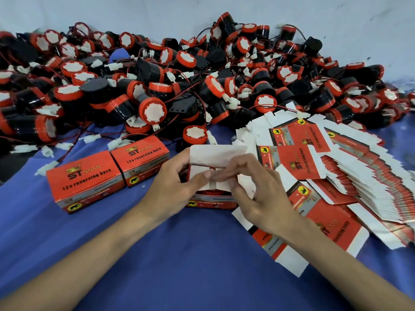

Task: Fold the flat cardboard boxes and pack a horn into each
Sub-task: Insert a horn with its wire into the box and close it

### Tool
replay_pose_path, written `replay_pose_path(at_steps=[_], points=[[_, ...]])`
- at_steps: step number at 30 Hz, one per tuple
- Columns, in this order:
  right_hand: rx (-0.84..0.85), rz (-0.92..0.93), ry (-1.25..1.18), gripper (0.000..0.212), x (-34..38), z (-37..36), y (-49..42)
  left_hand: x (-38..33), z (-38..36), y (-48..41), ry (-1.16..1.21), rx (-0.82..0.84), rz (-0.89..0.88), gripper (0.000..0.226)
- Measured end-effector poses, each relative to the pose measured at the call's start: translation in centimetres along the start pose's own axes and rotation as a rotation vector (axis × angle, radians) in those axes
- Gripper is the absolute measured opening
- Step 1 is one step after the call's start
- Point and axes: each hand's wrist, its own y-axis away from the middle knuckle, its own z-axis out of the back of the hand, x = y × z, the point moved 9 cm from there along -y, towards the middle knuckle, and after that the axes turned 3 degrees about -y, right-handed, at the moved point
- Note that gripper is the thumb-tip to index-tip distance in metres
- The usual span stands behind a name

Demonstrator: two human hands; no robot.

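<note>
The box [211, 204] is sitting low on the blue cloth [179, 254], near the middle, between the two hands, with its top still open; its white lid flap [215, 153] is standing up at the back, two white side flaps are being pushed inward over the opening, and the red rim of a horn [211, 193] is showing just under them; the left hand [173, 185] is gripping the box's left side, fingers curled behind it and thumb pressing the left flap; the right hand [253, 189] is bending its fingers over the top from the right, the fingertips pressing the right flap beside the left thumb; two closed boxes [89, 182] are standing side by side just left of it, touching each other; flat boxes [350, 176] are lying fanned in a loose stack to the right, a few sliding under the right wrist; a heap of horns [179, 70], black with red caps, white plugs and thin red wires, is filling the back against the pale wall [134, 12]; the closed boxes are reading "ST" under a crown and "12v reversing horn", with a black elephant on a yellow circle.
</note>
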Motion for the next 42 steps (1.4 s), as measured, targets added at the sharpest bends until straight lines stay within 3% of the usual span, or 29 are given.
replay_pose_path(at_steps=[3, 7, 11, 16, 21, 25, 32, 42], points=[[-0.073, -0.122, -0.224, 0.031, -0.3, 0.2, -0.1, -0.4, 0.2, 0.1, 0.0, -0.037, -0.019, 0.026], [-0.126, -0.218, -0.464, 0.039, -0.8, 0.3, 0.2, -1.3, 0.8, 0.2, -0.199, -0.069, -0.116, 0.013], [-0.048, -0.21, -0.296, 0.029, -0.4, 0.5, -0.2, -2.0, 0.6, 0.3, -0.318, -0.041, -0.245, 0.012], [0.031, -0.249, -0.255, 0.022, -0.6, 1.1, 0.1, -0.8, -0.1, 0.4, -0.36, 0.12, -0.249, 0.043], [0.027, -0.132, 0.04, 0.031, -0.8, 1.2, 0.2, 0.2, -0.4, 0.4, -0.502, 0.242, -0.251, 0.063], [-0.002, 0.0, 0.16, 0.035, -0.5, 1.0, 0.3, -0.2, -0.6, 0.6, -0.637, 0.24, -0.331, 0.056], [-0.127, 0.236, 0.342, 0.031, 0.8, 1.0, 0.6, -0.2, -0.3, 0.3, -0.59, 0.232, -0.335, 0.051], [-0.113, 0.281, 0.31, 0.026, 1.4, 0.9, 0.5, -1.5, -0.3, 0.3, -0.579, 0.239, -0.399, 0.044]])
